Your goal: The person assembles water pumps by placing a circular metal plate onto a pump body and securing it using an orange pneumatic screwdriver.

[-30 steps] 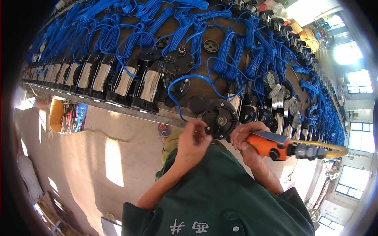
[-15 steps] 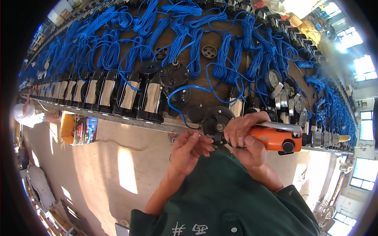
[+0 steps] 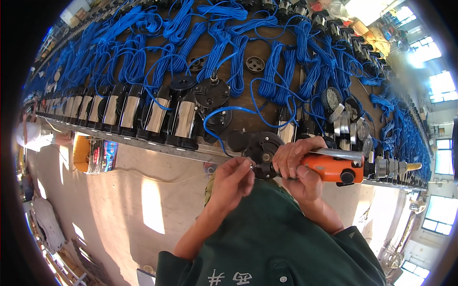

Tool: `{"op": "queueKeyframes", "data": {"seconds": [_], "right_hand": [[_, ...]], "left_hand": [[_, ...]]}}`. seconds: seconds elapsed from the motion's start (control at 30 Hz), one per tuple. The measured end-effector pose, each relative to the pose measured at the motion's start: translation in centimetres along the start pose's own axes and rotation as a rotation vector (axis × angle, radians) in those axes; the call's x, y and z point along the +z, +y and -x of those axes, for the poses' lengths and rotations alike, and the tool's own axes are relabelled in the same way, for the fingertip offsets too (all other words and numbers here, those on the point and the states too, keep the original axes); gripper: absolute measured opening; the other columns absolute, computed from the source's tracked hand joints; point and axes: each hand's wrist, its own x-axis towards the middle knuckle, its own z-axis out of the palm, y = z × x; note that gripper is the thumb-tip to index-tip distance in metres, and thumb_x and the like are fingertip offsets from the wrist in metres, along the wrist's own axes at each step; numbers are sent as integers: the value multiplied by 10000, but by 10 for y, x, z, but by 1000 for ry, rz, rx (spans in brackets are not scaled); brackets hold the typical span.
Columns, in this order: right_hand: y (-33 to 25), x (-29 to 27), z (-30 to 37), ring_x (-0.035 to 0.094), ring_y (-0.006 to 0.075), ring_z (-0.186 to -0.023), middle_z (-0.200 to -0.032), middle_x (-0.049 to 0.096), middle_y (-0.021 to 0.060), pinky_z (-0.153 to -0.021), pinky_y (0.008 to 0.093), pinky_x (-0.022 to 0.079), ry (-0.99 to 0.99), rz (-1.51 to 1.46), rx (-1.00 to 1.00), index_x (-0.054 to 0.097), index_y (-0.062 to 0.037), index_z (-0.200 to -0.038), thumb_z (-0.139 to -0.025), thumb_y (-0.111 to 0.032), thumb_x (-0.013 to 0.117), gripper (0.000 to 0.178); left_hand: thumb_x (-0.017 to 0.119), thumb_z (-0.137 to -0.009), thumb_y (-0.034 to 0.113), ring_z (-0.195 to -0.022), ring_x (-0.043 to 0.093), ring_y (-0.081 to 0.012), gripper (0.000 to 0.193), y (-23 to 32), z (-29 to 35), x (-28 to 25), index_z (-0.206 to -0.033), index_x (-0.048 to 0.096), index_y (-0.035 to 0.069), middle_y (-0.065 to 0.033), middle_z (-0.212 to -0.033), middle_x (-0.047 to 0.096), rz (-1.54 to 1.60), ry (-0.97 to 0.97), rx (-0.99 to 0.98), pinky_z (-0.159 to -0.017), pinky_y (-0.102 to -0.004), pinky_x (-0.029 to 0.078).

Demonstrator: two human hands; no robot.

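Note:
My right hand (image 3: 300, 167) is wrapped round an orange air screwdriver (image 3: 329, 168), which lies level and points left. Its lever and hose fitting are on the right. My left hand (image 3: 233, 181) is closed, with thumb and fingertips pinching a small shiny screw (image 3: 251, 166). That pinch is just left of the driver's tip, in front of a round black pump housing (image 3: 264, 148) at the table's near edge. Bright screw heads show on the housing's face. My right fingers hide part of its right side.
A row of metal-bodied pumps (image 3: 156, 114) lines the near edge on the left. Bundles of blue cable (image 3: 272, 71) cover the table (image 3: 250, 102). Mesh strainers (image 3: 331, 99) lie on the right. A cardboard box (image 3: 82, 153) stands on the floor, near another person (image 3: 36, 136).
My left fingers have closed into a pinch, and a small screw now shows at their tips beside the driver. The right hand and the screwdriver have barely moved.

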Motion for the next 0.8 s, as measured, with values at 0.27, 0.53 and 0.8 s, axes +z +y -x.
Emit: {"op": "queueKeyframes", "data": {"seconds": [0.27, 0.53, 0.8], "right_hand": [[35, -19, -16, 546, 147, -618, -723, 557, 82, -596, 294, 475, -18, 72, 91, 464, 21, -993, -746, 122, 477, 267], [40, -6, -19, 533, 165, -614, -736, 534, 109, -608, 319, 482, -171, 451, 173, 469, 12, -939, -743, 97, 485, 214], [46, -10, -19, 623, 151, -721, -829, 637, 92, -701, 272, 494, -180, 460, 168, 558, 14, -929, -739, 37, 578, 193]], "left_hand": [[637, -838, -16, -557, 317, -32, 293, -1, -26, -2, -1131, 638, -6, 47, -626, 378, -875, 130, 554, -506, -199, 274], [636, -808, -57, -544, 327, -59, 316, -12, -32, -7, -1080, 488, 4, 6, -615, 372, -838, 155, 592, -495, -226, 292], [475, -932, -8, -572, 434, -93, 179, -15, -27, -15, -1106, 436, 8, -41, -706, 492, -345, 150, 568, -528, -251, 385]]}}
